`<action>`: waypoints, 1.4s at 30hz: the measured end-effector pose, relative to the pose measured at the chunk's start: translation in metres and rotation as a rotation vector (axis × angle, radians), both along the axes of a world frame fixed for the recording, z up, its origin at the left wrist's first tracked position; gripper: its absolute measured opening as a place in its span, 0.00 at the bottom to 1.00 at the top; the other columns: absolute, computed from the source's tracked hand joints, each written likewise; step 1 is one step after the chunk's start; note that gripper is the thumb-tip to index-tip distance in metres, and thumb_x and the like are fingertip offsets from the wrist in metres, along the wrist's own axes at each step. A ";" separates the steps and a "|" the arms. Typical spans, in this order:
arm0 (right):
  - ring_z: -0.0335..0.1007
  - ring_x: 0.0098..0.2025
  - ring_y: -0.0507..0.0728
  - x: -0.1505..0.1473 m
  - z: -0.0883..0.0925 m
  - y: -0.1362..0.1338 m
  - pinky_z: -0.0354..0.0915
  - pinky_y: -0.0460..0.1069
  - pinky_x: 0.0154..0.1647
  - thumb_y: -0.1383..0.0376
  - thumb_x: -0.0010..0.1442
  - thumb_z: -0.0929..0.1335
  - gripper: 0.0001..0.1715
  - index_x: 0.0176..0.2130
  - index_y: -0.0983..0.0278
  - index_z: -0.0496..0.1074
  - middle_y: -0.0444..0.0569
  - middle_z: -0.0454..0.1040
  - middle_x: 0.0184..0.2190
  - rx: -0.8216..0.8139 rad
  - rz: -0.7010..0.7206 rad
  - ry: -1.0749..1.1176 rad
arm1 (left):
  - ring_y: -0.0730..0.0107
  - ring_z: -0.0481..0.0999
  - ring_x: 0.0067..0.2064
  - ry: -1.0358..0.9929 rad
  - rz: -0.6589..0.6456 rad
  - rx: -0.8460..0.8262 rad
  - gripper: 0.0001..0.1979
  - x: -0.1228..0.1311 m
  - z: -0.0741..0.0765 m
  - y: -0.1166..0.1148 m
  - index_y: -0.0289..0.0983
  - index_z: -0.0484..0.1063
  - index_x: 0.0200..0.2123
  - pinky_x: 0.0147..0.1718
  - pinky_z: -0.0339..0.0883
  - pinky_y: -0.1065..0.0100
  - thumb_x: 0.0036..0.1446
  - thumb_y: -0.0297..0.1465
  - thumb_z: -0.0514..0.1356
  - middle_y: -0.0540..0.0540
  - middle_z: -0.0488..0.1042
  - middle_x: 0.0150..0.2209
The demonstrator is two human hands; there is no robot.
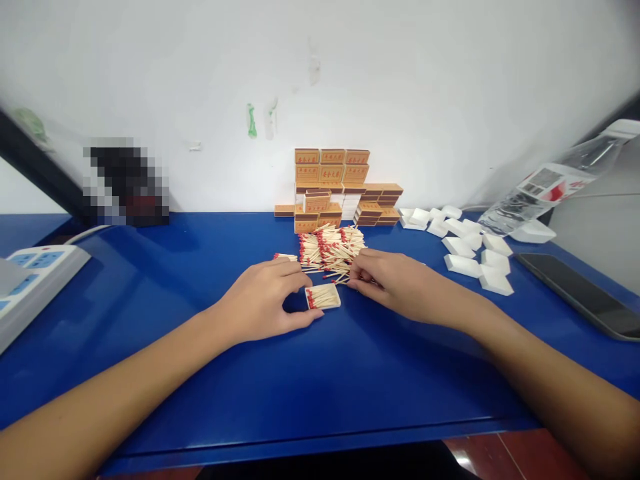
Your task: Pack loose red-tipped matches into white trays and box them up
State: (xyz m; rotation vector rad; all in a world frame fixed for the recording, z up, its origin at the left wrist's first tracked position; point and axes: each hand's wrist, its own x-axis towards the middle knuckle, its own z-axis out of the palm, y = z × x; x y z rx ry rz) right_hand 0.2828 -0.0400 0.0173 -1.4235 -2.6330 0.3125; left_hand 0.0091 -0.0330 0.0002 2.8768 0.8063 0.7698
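Note:
A small white matchbox tray (323, 297) holding red-tipped matches lies on the blue table (320, 393) between my hands. My left hand (265, 300) curls around the tray's left side, thumb and fingers touching it. My right hand (390, 280) rests just right of the tray, fingertips pinched at matches on the near edge of a loose pile of matches (331, 250). A few matches (285, 257) lie behind my left hand.
Stacked orange matchboxes (333, 190) stand against the white wall. Several empty white trays (470, 250) lie at the right, with a tilted plastic bottle (550, 187) and a dark phone (580, 293). A power strip (30, 280) sits at the left edge.

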 end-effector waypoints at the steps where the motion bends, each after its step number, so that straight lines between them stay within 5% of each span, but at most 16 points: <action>1: 0.69 0.35 0.56 0.003 0.001 0.000 0.59 0.50 0.34 0.64 0.72 0.64 0.10 0.36 0.61 0.68 0.50 0.74 0.38 0.004 0.000 0.007 | 0.63 0.77 0.38 -0.005 0.019 0.021 0.13 0.000 0.000 0.000 0.35 0.78 0.41 0.40 0.72 0.62 0.64 0.41 0.66 0.46 0.78 0.35; 15: 0.68 0.34 0.56 0.003 0.007 -0.002 0.59 0.50 0.33 0.61 0.72 0.65 0.09 0.38 0.61 0.69 0.50 0.74 0.38 0.140 -0.024 0.176 | 0.69 0.75 0.32 -0.015 0.084 0.003 0.14 0.000 -0.002 0.000 0.36 0.77 0.44 0.30 0.66 0.67 0.64 0.40 0.65 0.48 0.77 0.33; 22: 0.70 0.38 0.57 -0.017 0.000 -0.012 0.62 0.51 0.38 0.64 0.74 0.63 0.09 0.40 0.62 0.69 0.52 0.75 0.42 0.042 0.158 0.165 | 0.69 0.75 0.30 -0.005 0.072 -0.068 0.15 0.000 -0.004 -0.001 0.37 0.78 0.44 0.32 0.67 0.67 0.62 0.42 0.67 0.50 0.76 0.31; 27: 0.68 0.36 0.56 -0.008 0.005 -0.009 0.60 0.51 0.36 0.63 0.73 0.64 0.10 0.38 0.62 0.70 0.49 0.74 0.37 0.051 0.111 0.175 | 0.71 0.72 0.29 -0.011 0.078 -0.080 0.13 -0.001 -0.004 0.003 0.36 0.79 0.42 0.33 0.67 0.67 0.62 0.41 0.67 0.51 0.74 0.29; 34: 0.67 0.35 0.55 0.007 0.005 -0.006 0.60 0.50 0.35 0.60 0.71 0.67 0.10 0.36 0.60 0.70 0.47 0.75 0.37 -0.212 0.125 0.122 | 0.71 0.71 0.29 -0.020 0.079 -0.095 0.13 -0.002 -0.003 0.005 0.38 0.79 0.42 0.30 0.63 0.68 0.62 0.42 0.66 0.52 0.73 0.28; 42: 0.69 0.37 0.56 -0.010 0.001 -0.009 0.59 0.51 0.37 0.60 0.72 0.66 0.10 0.37 0.61 0.71 0.48 0.75 0.36 -0.022 0.027 0.169 | 0.73 0.69 0.26 -0.130 0.249 -0.011 0.14 -0.003 -0.001 0.008 0.36 0.79 0.44 0.28 0.61 0.69 0.62 0.40 0.66 0.54 0.69 0.25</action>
